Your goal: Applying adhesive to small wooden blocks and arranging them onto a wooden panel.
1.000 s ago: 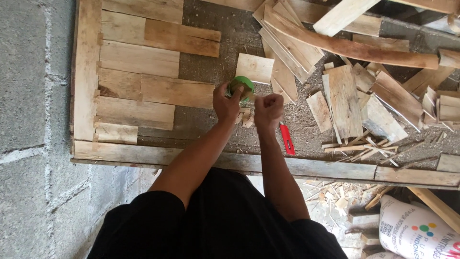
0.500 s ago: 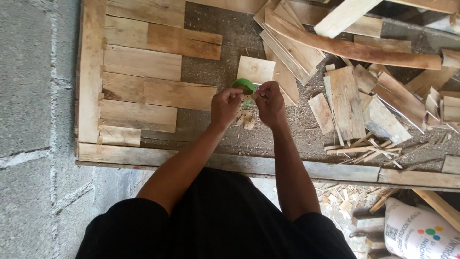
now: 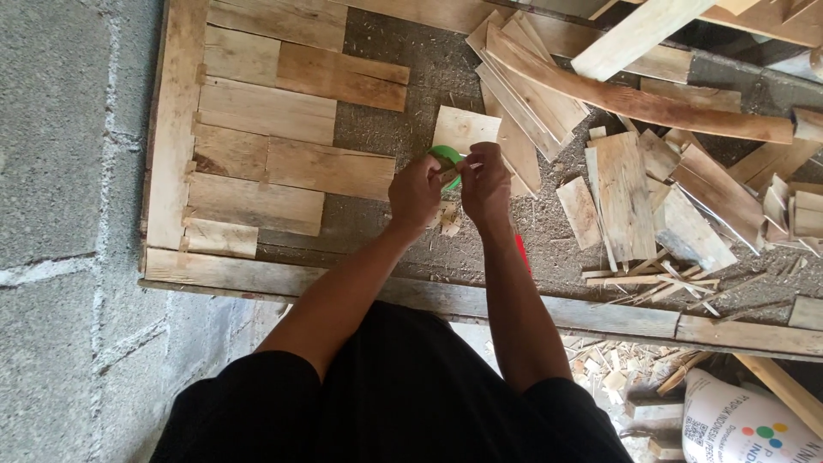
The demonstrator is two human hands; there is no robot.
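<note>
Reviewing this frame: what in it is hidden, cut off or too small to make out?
Head view, the only one:
- Green object: mostly covered by the left hand; its kind is unclear.
- The small piece pinched by the right hand: too small to identify.
- Red tool: largely hidden behind the right forearm.
- White sack: cut off by the bottom-right corner.
- Plank pile: runs past the top and right edges.

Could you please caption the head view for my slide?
Both hands, left and right, hold a small green object over laid wooden boards.
</note>
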